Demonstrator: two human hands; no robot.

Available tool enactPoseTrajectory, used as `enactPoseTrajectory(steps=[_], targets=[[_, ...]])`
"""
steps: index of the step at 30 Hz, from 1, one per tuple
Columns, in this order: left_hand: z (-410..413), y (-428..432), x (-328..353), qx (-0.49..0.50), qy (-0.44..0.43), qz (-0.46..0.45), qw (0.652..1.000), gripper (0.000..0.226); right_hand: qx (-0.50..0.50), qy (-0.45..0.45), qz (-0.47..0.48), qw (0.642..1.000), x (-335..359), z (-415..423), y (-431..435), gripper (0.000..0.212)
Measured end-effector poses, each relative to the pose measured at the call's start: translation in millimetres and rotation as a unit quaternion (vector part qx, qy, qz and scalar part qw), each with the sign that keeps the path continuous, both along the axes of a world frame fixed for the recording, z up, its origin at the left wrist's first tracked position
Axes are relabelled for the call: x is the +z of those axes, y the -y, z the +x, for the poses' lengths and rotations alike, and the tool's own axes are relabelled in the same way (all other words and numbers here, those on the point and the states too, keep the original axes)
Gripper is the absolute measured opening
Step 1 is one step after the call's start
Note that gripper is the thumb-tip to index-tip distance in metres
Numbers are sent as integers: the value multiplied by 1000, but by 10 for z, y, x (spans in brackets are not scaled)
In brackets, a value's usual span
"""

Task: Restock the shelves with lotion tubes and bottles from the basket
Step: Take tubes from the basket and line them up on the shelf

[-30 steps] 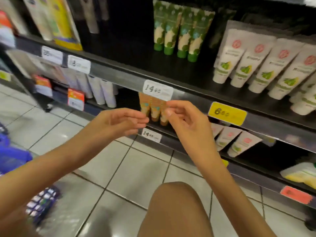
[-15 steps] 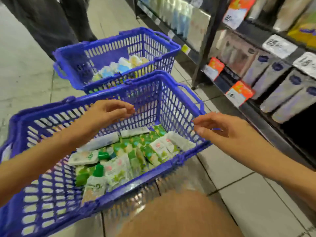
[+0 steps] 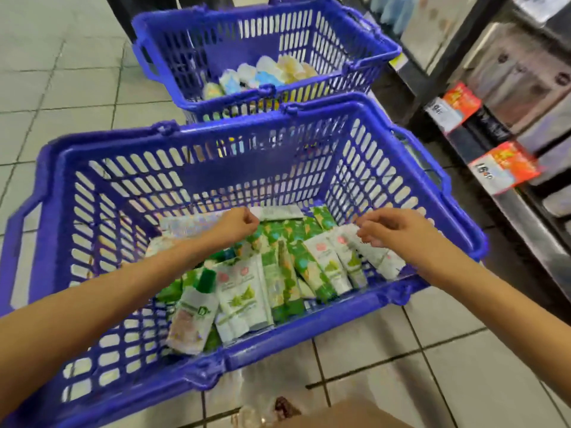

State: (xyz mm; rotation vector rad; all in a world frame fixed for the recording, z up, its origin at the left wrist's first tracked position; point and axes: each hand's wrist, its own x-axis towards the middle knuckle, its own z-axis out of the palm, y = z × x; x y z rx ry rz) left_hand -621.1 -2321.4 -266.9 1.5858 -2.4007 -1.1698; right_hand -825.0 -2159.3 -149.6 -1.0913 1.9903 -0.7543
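A blue plastic basket [image 3: 309, 330] stands on the tiled floor in front of me. It holds several white lotion tubes [image 3: 238, 299], green patterned tubes [image 3: 289, 288] and a small bottle with a green cap [image 3: 193, 313]. My left hand [image 3: 238, 225] is down inside the basket with its fingers curled into a fist, right beside the end of a white tube [image 3: 279, 213] at the far wall; whether it holds anything is hidden. My right hand [image 3: 391, 231] is over the basket's right side, its thumb and fingertips pinching the top end of a white tube [image 3: 378, 257].
A second blue basket [image 3: 278, 13] with pale blue and yellow packs stands just behind the first. Dark shelves [image 3: 525, 217] with orange price tags [image 3: 503, 168] run along the right. A brown cardboard edge [image 3: 355, 418] lies at the bottom.
My view swung from the shelf down to the basket. Both hands dropped from above the rim into the basket, the left curling shut, the right closing on a white tube.
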Motion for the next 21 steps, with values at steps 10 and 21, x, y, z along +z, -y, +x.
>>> enactPoseTrajectory(steps=[10,21], targets=[[-131,-356,237,-105,38,-17,994,33,-3,66,43,997,80,40,31,15],[342,-296,307,112,-11,135,984,8,308,8,434,847,-621,1187,952,30]])
